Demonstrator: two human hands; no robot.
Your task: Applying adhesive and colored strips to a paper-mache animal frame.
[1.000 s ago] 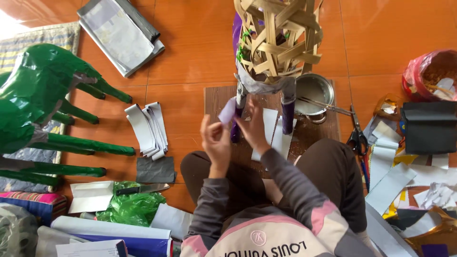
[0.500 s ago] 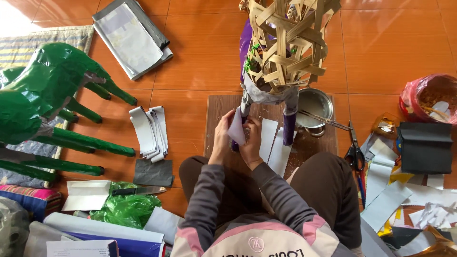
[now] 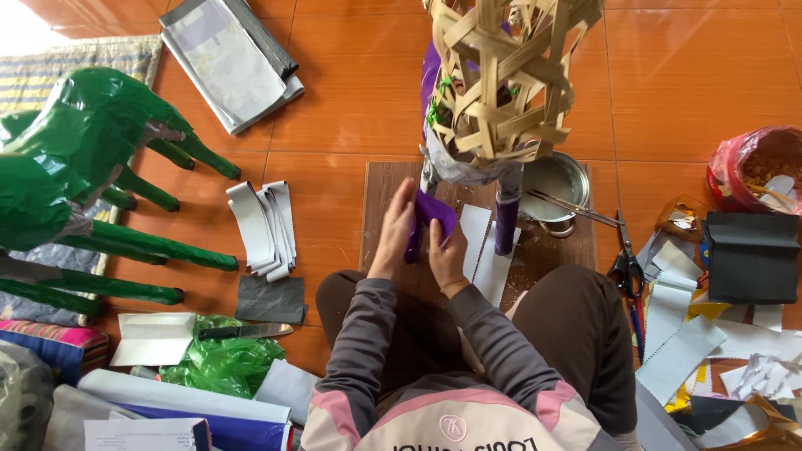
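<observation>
Left hand (image 3: 394, 230): fingers flat against purple paper (image 3: 433, 215)
Right hand (image 3: 447, 250): fingers pinching same paper from 5 o'clock
Purple paper: wrapped on woven frame (image 3: 501, 75) leg, over wooden board (image 3: 380, 209)
Scissors (image 3: 624, 259): 3 o'clock, well apart

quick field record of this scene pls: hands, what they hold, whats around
left hand: pressed on the purple sheet, at the leg of the woven frame
right hand: on the same purple sheet from below
frame: pale woven strips, partly covered in purple, standing on a wooden board
on board: metal bowl, white paper strips
right of board: scissors, black paper
left side: green figures, curled strips, knife
</observation>
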